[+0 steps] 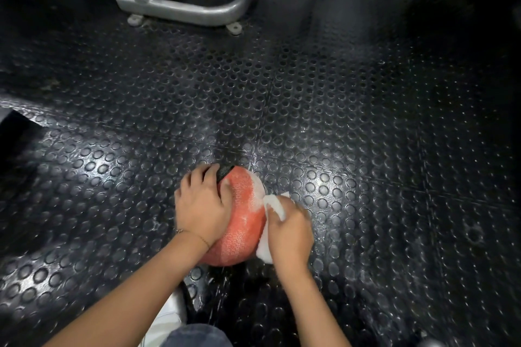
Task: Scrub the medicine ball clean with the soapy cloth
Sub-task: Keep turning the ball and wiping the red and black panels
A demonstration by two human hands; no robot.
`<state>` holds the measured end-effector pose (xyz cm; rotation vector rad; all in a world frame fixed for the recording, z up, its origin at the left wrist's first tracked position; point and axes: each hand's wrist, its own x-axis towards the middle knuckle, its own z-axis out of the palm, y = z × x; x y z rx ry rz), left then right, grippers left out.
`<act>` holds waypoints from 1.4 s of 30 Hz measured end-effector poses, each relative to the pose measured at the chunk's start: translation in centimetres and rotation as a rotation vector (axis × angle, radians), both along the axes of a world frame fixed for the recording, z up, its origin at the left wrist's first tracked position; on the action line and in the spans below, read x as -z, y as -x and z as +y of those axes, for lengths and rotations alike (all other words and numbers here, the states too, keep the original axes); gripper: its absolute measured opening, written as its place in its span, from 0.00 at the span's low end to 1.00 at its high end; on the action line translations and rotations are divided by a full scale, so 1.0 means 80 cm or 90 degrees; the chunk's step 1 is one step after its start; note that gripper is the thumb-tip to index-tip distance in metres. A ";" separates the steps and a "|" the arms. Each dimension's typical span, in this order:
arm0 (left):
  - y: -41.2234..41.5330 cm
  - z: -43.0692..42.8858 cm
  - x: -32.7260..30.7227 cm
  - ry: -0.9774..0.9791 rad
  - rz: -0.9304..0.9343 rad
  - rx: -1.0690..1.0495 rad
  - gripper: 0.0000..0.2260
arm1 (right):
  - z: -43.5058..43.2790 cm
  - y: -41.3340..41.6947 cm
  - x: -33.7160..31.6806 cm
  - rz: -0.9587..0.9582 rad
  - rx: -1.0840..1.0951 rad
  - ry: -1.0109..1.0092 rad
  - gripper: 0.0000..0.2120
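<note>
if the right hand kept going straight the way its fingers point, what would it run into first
The right hand grips the cloth and points forward-left. Straight on, it would push that cloth into the right side of the red ball, which the cloth seems to touch; depth is hard to judge.

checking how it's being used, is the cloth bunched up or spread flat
Bunched: the white cloth is crumpled in the right hand, pressed against the medicine ball.
</note>
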<state>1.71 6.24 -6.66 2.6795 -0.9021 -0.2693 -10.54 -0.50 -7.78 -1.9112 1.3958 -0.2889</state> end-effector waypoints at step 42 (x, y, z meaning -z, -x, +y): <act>-0.037 0.006 -0.001 0.006 0.054 0.126 0.37 | -0.053 -0.026 -0.010 -0.008 -0.059 -0.180 0.12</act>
